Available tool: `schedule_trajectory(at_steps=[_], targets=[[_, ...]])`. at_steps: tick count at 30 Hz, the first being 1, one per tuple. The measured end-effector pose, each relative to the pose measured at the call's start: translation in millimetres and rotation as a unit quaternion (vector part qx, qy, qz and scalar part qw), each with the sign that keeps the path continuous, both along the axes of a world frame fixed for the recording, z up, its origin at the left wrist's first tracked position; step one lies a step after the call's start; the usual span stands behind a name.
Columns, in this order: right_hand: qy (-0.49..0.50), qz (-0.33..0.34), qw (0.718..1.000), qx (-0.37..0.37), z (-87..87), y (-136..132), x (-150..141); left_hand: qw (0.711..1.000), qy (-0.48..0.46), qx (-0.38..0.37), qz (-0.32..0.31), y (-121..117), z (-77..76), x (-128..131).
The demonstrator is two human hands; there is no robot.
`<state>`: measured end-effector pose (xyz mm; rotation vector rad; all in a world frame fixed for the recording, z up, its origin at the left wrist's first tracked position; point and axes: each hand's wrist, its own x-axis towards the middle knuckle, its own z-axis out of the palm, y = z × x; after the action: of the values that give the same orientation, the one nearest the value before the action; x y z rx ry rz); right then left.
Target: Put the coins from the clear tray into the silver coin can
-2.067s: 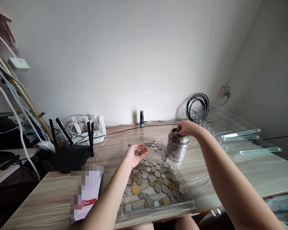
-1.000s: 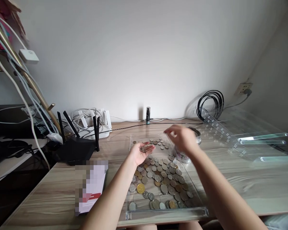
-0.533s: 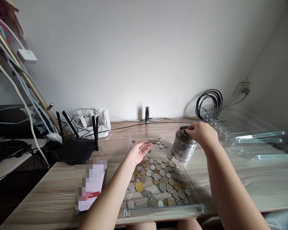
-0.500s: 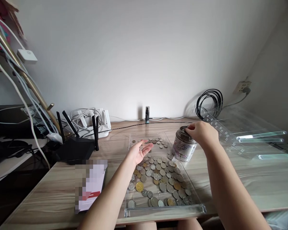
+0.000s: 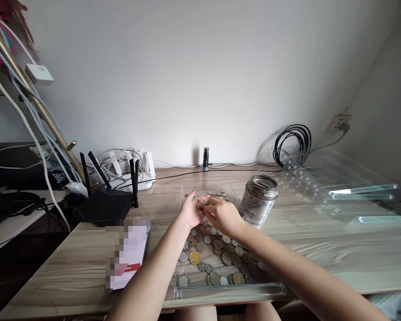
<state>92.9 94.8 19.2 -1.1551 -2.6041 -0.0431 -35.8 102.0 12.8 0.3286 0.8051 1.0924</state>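
A clear acrylic tray (image 5: pixel 230 290) lies on the wooden desk, strewn with several coins (image 5: pixel 217 256), silver and gold. My left hand (image 5: pixel 191 210) is cupped palm up above the tray's far half, with a few coins resting in it. My right hand (image 5: pixel 222 215) reaches across to that palm, its fingertips pinched on the coins there. A silver patterned tin money box (image 5: pixel 259 199) with a slot in its lid stands upright just right of the tray, with no hand on it.
A black router (image 5: pixel 103 203) with antennas and a white power strip (image 5: pixel 127 171) with cables sit at the back left. A phone (image 5: pixel 128 256) lies left of the tray. Clear acrylic pieces (image 5: pixel 334 187) and a black cable coil (image 5: pixel 292 142) occupy the right. A small black bottle (image 5: pixel 205 159) stands by the wall.
My right hand has left the top of the tin and swung left to the coins in my left palm. The left hand has stayed over the tray.
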Motion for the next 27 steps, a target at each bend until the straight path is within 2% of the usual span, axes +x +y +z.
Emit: schedule_trajectory(at_steps=[4,13,19,23,27], targets=[[0.015,-0.018,1.0,0.001,4.3,-2,-1,1.0,0.0,-0.007,0.019,1,-4.0,2],[-0.003,-0.057,0.998,0.014,1.7,2,-11,1.0,-0.008,0.021,-0.005,1,-6.1,4],[0.077,-0.132,0.987,-0.039,10.2,18,3,0.999,-0.011,0.038,0.019,1,-9.3,8],[0.137,-0.11,0.983,-0.055,9.4,22,6,0.997,0.03,0.057,0.04,0,-10.2,9],[0.189,-0.102,0.975,-0.052,10.8,18,7,0.992,0.064,0.102,0.029,-1,-9.4,9]])
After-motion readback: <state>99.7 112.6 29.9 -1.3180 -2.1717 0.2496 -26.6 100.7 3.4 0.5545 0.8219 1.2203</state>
